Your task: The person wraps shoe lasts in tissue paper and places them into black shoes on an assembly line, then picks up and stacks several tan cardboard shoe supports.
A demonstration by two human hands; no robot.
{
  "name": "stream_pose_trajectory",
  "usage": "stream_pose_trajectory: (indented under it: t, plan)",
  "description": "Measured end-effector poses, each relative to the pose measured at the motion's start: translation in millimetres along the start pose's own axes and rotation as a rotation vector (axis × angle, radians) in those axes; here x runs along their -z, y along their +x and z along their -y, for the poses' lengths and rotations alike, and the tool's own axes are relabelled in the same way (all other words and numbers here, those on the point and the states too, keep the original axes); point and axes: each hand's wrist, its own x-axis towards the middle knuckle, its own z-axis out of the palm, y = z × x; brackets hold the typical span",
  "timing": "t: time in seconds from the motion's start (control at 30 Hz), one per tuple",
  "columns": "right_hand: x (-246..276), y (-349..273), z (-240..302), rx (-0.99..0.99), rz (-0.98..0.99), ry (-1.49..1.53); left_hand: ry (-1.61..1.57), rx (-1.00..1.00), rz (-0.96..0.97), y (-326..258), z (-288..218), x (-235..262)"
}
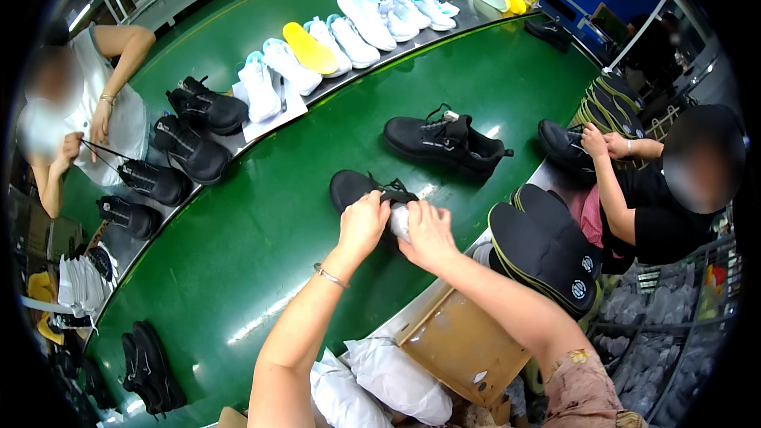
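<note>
A black lace-up shoe [347,189] lies on the green belt in front of me, its toe pointing away to the left. With fingers closed, my left hand [363,226] grips the shoe at its tongue and collar. My right hand [430,236] has its fingers curled round a whitish crumpled wad [399,222], which looks like paper, at the shoe's opening. The heel is mostly hidden beneath my hands. Just beyond them a second black shoe [444,143] stands upright on the belt.
White shoes [361,20] and a yellow insole [310,47] line the far ledge. Stacked black insoles [543,246] are beside my right arm, above a cardboard box [464,345] and white-wrapped bundles [396,376]. Co-workers at left and right handle black shoes [151,180]. More black shoes [151,368] lie lower left.
</note>
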Motion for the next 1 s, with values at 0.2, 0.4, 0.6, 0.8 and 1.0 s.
stream_pose_trajectory:
  t: [0.2, 0.4, 0.6, 0.8, 1.0]
  plan:
    - [22.3, 14.1, 4.2, -0.038, 0.386, -0.005, 0.031, -0.01, 0.029, 0.7, 3.4, -1.0]
    - [-15.9, 13.4, -3.3, -0.027, 0.281, 0.192, 0.007, -0.122, -0.026, -7.7, 0.1, 2.6]
    - [-33.1, 19.4, -13.2, 0.002, 0.305, 0.352, -0.007, -0.138, -0.057, -9.7, 1.7, -3.7]
    - [-67.5, 25.3, -25.8, 0.169, 0.337, 0.342, 0.054, -0.137, -0.102, -15.3, 1.8, -10.7]
    - [-54.9, 25.0, -13.6, -0.063, 0.3, 0.299, 0.134, -0.06, -0.092, -8.6, -2.5, -11.2]
